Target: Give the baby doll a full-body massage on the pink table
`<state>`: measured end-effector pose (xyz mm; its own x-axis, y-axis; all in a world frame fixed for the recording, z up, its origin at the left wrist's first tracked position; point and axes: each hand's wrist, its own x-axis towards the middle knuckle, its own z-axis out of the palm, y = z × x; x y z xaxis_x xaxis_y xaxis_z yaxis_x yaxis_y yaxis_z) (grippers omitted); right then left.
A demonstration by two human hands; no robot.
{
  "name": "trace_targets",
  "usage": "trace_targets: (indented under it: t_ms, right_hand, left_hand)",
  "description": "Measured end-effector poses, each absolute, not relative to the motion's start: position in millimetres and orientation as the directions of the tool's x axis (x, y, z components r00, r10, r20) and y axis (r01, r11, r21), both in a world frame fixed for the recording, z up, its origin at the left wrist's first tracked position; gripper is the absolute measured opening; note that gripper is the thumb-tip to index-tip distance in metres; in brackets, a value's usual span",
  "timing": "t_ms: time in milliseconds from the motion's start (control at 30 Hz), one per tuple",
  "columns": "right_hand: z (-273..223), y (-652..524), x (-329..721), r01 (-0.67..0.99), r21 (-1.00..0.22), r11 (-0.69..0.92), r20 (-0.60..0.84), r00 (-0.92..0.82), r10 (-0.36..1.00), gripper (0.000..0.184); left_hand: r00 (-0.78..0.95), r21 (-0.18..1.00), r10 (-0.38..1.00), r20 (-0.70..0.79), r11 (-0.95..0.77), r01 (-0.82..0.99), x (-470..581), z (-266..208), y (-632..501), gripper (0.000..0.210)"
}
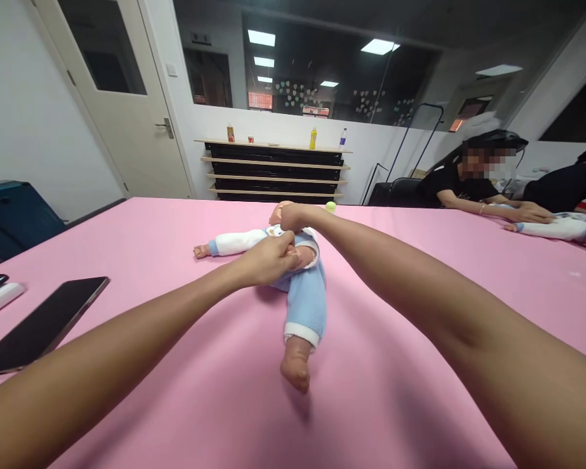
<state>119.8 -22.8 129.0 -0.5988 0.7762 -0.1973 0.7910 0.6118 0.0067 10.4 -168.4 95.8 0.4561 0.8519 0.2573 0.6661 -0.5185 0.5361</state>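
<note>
Pink table (215, 404) across the whole foreground, with white walls and a wide dark window (322, 78) behind. At far left, a pale door (122, 111) with a metal handle, and below it a dark blue suitcase (24, 215) beside the table. On the table's left side, a white object (0, 301) near the edge of view, then a dark-screened phone (43, 322) lying flat. Farther along, against the back wall, a low shelf (276, 178) bearing a brownish bottle (231, 134), a red cup (251, 139), a yellow bottle (313, 139) and a clear bottle (343, 137) with a purple label. Mid-table, a doll (306, 299) in blue and white clothes: head toward the shelf, one white sleeve stretched out to the left, one blue-trousered leg and bare foot toward the camera. Left hand (271, 259) at the doll's middle, fingers closed around a bare limb beside a white cuff; impossible to tell arm from leg there. Right hand (295, 217) just beyond, by the doll's head and upper chest, fingers curled in; cannot tell what, if anything, between them. Just right of that hand, a small green cap (331, 207). At far right, a dark-capped person (449, 189), hands at another doll (557, 228), next to a second dark-clothed person (561, 185).
</note>
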Motion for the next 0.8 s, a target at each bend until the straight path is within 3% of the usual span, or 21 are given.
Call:
trace_targets:
  t_ms: [133, 233, 333, 400, 633, 800]
  right_hand:
    - [144, -14, 171, 0.924, 0.04, 0.38, -0.138, -0.371, 0.918, 0.013]
    - [139, -8, 221, 0.981, -0.133, 0.143, -0.077, -0.155, 0.985, 0.016]
    - [112, -12, 268, 0.914, -0.392, -0.099, -0.075, 0.075, 0.994, 0.016]
    - [88, -20, 291, 0.882, -0.433, -0.189, -0.12, 0.151, 0.981, 0.017]
    - [33, -45, 324, 0.816, -0.474, -0.329, -0.21, 0.258, 0.943, 0.025]
    - [58, -33, 322, 0.835, -0.457, -0.307, -0.166, 0.259, 0.952, 0.023]
  left_hand:
    - [0.38, 0.568, 0.892, 0.245, -0.45, 0.689, -30, 122, -203, 0.023]
    - [0.338, 0.566, 0.916, 0.217, -0.4, 0.72, -64, 120, -239, 0.025]
    - [0.322, 0.577, 0.943, 0.085, -0.31, 0.755, -90, 90, -276, 0.029]
    - [0.29, 0.55, 0.957, -0.006, -0.239, 0.8, -98, 63, -294, 0.03]
    - [0.201, 0.466, 0.973, -0.113, -0.126, 0.876, -96, 22, -310, 0.032]
    - [0.206, 0.488, 0.978, -0.008, -0.176, 0.855, -107, 41, -302, 0.032]
